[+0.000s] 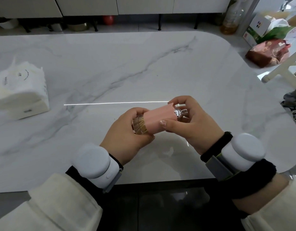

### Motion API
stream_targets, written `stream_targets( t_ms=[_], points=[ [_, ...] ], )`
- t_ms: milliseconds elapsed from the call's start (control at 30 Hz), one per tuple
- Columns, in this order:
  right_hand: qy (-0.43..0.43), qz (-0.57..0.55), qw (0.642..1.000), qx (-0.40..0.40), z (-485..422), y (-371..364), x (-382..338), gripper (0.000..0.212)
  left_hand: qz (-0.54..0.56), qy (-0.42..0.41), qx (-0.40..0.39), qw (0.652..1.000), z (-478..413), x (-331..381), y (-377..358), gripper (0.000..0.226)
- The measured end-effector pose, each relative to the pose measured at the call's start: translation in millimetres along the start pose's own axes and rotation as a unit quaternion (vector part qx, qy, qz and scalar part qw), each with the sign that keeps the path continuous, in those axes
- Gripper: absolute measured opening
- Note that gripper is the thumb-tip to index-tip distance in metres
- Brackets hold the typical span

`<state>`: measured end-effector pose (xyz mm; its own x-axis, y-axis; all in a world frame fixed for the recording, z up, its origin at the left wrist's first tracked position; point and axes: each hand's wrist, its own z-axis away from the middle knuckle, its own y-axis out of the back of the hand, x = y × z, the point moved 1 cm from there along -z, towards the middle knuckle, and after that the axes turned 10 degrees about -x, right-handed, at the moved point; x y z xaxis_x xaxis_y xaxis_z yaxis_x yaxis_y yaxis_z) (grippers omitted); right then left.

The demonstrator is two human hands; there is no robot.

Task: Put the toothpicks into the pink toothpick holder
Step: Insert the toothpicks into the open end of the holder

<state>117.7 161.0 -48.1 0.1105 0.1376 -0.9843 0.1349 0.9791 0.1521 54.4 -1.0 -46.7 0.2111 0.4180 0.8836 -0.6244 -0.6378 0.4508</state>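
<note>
Above the white marble counter [127, 64], both hands hold the pink ribbed toothpick holder [158, 118] sideways: left hand [127, 139] clasps its clear toothpick-filled base [140, 126], right hand [190, 124] pinches the chrome-topped end.

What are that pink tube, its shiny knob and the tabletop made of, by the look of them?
The pink toothpick holder looks like matte plastic: even colour, ribbed, no glare. Its knob seems chromed metal or plated plastic, since it mirrors the light. The table looks like polished marble or a stone-look slab: grey veins, glossy reflections.
</note>
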Motion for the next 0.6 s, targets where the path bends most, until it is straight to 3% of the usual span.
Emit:
stream_targets(
  t_ms=[400, 533, 600],
  points=[
    [-0.016, -0.011, 1.000, 0.016, -2, 1, 2, 0.049, 0.160, 0.063, -0.010, 0.985, -6, -4, -5, 0.052],
    [-0.017, -0.018, 1.000, 0.019, -2, 1, 3, 0.048, 0.282, 0.110, -0.010, 0.953, -8, 3, -5, 0.056],
    [-0.016, -0.021, 1.000, 0.017, -3, 0, 2, 0.048, 0.349, 0.115, -0.004, 0.930, -7, 6, -4, 0.042]
  ],
)
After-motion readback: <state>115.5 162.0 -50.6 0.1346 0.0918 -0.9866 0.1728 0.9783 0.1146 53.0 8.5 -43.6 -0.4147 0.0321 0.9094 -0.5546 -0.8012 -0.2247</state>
